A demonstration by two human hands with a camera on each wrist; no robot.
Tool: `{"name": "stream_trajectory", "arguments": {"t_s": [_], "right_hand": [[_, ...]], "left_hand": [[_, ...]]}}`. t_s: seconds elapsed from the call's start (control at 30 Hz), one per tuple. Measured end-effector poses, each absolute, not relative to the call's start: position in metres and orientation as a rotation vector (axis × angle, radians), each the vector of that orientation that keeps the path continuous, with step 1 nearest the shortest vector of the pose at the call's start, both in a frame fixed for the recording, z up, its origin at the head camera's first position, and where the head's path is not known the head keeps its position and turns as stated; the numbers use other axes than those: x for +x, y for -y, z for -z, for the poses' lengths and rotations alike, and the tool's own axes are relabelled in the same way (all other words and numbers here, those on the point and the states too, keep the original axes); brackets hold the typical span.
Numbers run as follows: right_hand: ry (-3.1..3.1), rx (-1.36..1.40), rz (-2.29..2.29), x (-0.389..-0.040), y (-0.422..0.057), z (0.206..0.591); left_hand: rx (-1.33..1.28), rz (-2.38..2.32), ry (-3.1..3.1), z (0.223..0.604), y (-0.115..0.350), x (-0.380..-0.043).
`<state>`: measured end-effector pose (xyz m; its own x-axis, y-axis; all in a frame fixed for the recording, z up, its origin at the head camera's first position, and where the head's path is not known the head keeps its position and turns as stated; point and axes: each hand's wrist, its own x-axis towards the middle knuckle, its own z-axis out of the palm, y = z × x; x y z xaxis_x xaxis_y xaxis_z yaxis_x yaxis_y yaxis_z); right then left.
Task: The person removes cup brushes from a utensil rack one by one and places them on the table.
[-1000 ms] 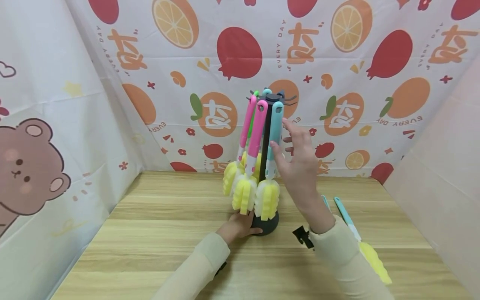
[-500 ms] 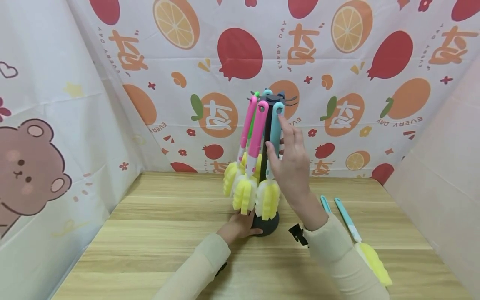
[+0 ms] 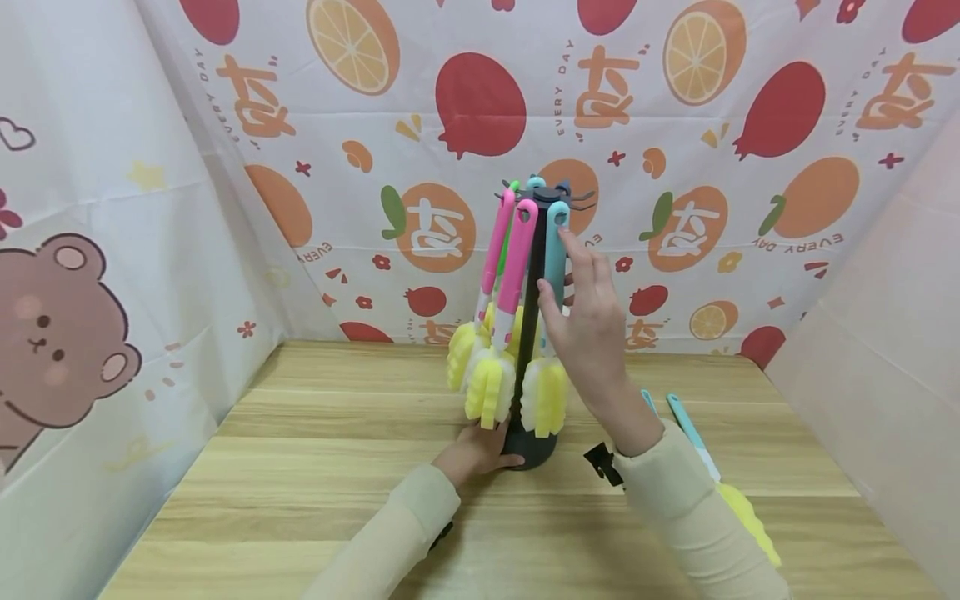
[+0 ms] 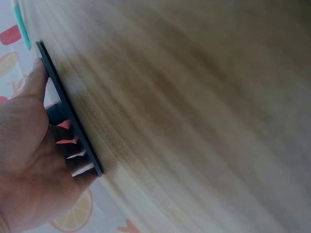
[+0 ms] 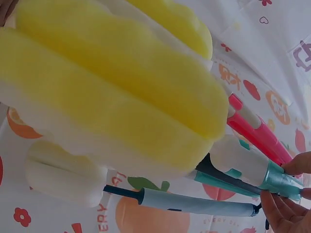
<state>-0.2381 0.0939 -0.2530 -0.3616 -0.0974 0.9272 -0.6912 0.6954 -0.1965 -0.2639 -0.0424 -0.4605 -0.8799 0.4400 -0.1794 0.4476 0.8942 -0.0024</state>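
A black brush stand with a round base [image 3: 534, 450] stands upright on the table. My left hand [image 3: 476, 452] grips that base; in the left wrist view, the thumb and fingers of the left hand [image 4: 29, 141] lie along its disc [image 4: 68, 109]. Hanging from the top hooks are pink-handled sponge brushes [image 3: 512, 275], a green one partly hidden behind, and a teal-handled brush [image 3: 554, 258]. My right hand [image 3: 595, 342] pinches the teal handle between thumb and fingers, as the right wrist view also shows. There, the yellow and white sponge head [image 5: 121, 87] fills much of the frame.
Two more teal-handled brushes [image 3: 690, 425] lie on the wooden table [image 3: 337, 492] to the right, partly behind the right sleeve. A blue-grey brush [image 5: 194, 205] hangs on the stand's far side. A printed cloth backdrop [image 3: 480, 83] stands behind.
My right hand has closed in to the left onto the teal handle. Since half a second ago, that brush's sponge head has shifted slightly right. My left hand stays at the base.
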Motion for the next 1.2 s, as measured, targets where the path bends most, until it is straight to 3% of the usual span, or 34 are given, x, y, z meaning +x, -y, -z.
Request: {"name": "stream_trajectory", "arguments": {"t_s": [1.2], "right_hand": [[1.856,0.702,-0.734,-0.225,-0.112,0.237]], "left_hand": [[0.686,0.016,-2.881,0.459,0.043,-0.265]]}}
